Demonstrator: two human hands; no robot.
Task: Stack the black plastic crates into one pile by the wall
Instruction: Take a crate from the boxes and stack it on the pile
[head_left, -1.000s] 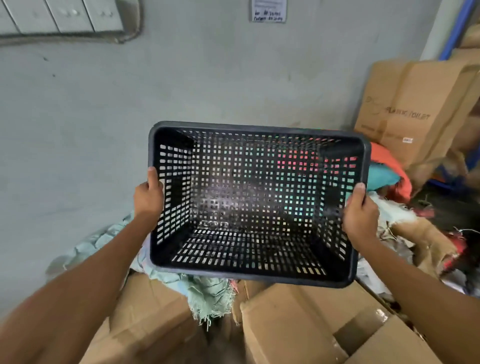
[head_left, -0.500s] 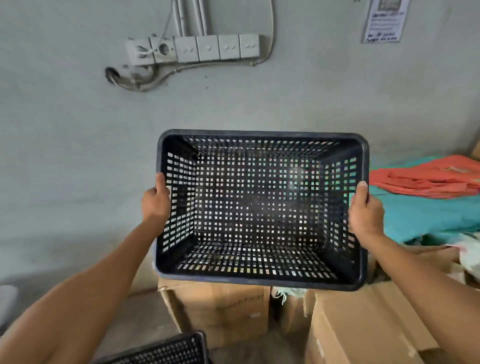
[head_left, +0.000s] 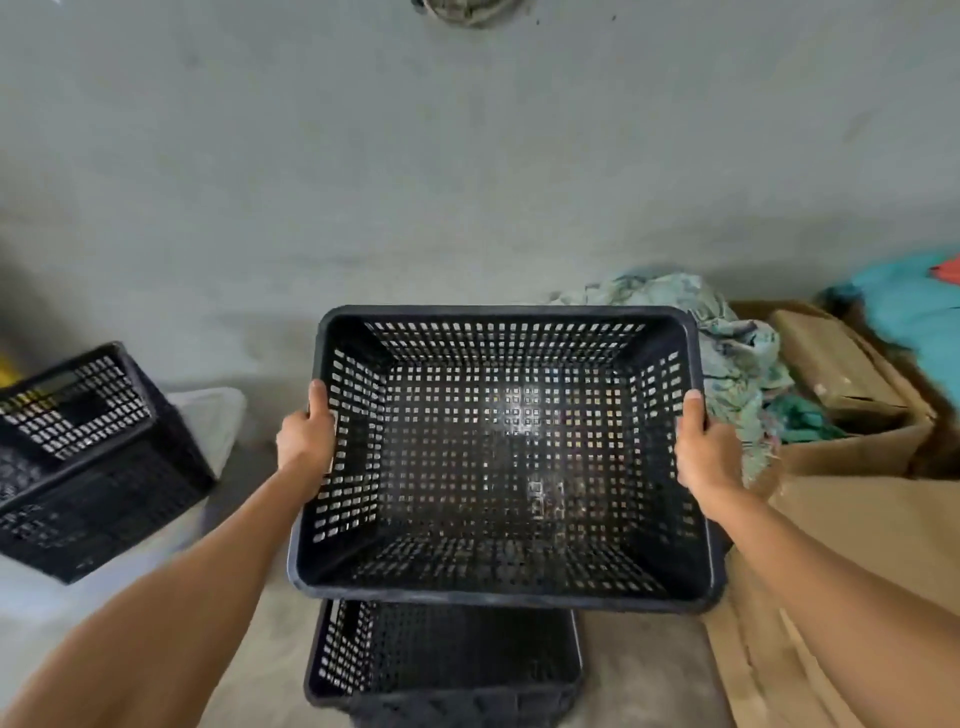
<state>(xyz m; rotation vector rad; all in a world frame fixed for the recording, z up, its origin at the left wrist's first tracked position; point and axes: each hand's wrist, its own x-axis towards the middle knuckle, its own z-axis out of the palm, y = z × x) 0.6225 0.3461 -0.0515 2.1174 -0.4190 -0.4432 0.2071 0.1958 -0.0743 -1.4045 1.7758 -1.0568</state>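
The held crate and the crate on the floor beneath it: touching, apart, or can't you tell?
Cannot tell. In the head view the held crate overlaps the floor crate, hiding any contact or gap between them.

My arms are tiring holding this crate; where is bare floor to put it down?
Bare floor lies between the left crates and the held crate, along the wall. Right is crowded: cardboard boxes and cloth.
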